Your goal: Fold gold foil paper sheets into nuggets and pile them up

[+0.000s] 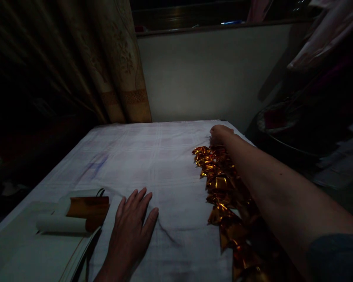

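My left hand [132,229] lies flat on the pale checked cloth [164,168], palm down, with its fingers stretched out and holding nothing. To its right runs a long row of folded shiny gold foil pieces [220,184] along the right side of the table. At the far end of that row is my right hand [222,135], its fingers curled in. What those fingers hold, if anything, is hidden. My right forearm reaches over part of the row.
White sheets [55,250] lie at the left front, with a curled gold-and-white sheet [90,209] on top. A thin dark loop [100,192] shows behind it. A patterned curtain [117,62] hangs at the back left, beside a pale wall [208,74].
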Available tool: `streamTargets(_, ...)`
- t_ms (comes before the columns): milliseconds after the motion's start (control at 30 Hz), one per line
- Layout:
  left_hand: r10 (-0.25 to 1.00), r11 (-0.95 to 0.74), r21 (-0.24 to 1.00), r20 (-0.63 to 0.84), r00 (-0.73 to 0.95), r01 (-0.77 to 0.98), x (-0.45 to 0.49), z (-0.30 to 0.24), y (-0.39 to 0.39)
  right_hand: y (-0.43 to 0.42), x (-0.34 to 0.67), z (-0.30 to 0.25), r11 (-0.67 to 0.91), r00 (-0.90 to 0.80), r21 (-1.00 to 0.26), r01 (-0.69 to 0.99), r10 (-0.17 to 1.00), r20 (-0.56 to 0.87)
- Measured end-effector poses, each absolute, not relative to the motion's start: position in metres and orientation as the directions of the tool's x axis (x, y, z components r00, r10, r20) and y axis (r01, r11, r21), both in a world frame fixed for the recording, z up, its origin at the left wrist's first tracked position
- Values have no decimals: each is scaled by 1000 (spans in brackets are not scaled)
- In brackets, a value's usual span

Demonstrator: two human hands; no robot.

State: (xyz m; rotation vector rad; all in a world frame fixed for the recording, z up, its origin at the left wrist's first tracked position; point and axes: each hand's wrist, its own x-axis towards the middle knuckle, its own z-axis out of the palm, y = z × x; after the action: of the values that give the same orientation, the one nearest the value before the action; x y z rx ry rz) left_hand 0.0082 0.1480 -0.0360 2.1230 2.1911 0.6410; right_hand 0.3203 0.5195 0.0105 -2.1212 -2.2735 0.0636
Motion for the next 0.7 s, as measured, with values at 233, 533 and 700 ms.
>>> streamTargets(233, 963, -12, 329, 258, -78, 944, 11, -32, 149, 487, 372, 40, -11, 7, -38, 999, 994, -109)
streamTargets(533, 957, -14, 338, 276, -85, 941, 11, -32, 150, 471, 386, 29, -18, 19, 8, 1000, 990, -142)
streamTargets(700, 957, -18, 343, 277, -83, 939, 10, -32, 150, 470, 387, 27, -31, 33, 21, 999, 995, -93)
